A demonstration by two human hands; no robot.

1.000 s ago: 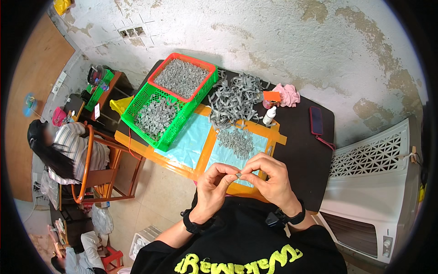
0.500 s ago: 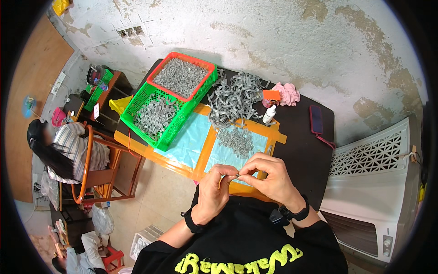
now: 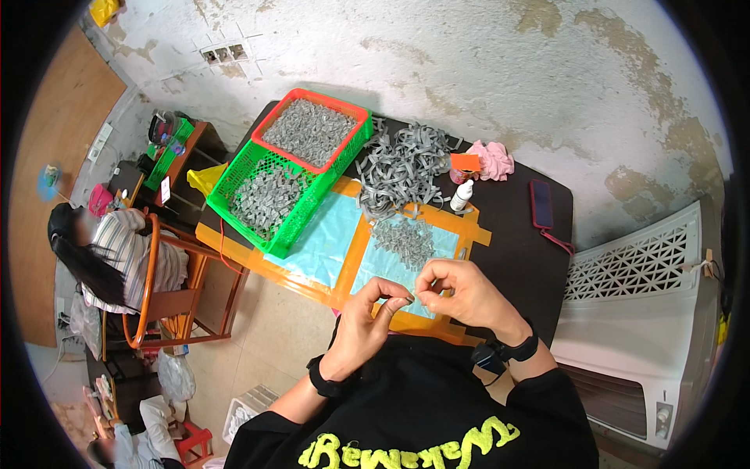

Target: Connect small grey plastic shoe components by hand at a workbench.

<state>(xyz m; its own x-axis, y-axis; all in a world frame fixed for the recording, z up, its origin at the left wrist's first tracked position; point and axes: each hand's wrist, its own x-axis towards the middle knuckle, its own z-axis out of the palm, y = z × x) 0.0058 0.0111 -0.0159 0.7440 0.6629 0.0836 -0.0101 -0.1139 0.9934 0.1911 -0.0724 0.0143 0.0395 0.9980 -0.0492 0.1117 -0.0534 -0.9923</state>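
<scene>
My left hand (image 3: pixel 363 320) pinches a small grey piece (image 3: pixel 410 298) between thumb and forefinger, just over the near edge of the table. Close beside it on the right, my right hand (image 3: pixel 466 295) has its thumb and forefinger pressed together; whether anything is between them is too small to make out. A thin gap separates the two sets of fingertips. Beyond them, a heap of small grey pieces (image 3: pixel 405 241) lies on a light-blue sheet (image 3: pixel 371 270) edged with orange tape. Behind that heap is a tangled pile of grey strips (image 3: pixel 402 168).
A green basket (image 3: pixel 314 199) and a red basket (image 3: pixel 334 103) at the far left hold many grey pieces. Behind the sheet stand a white bottle (image 3: pixel 462 195), an orange-topped container (image 3: pixel 464 166) and a pink cloth (image 3: pixel 495 162). A phone (image 3: pixel 541 205) lies right. Another person (image 3: pixel 156 258) sits left.
My hands have come slightly apart at the fingertips. The right hand has shifted up a little, and the small grey piece stays with my left hand.
</scene>
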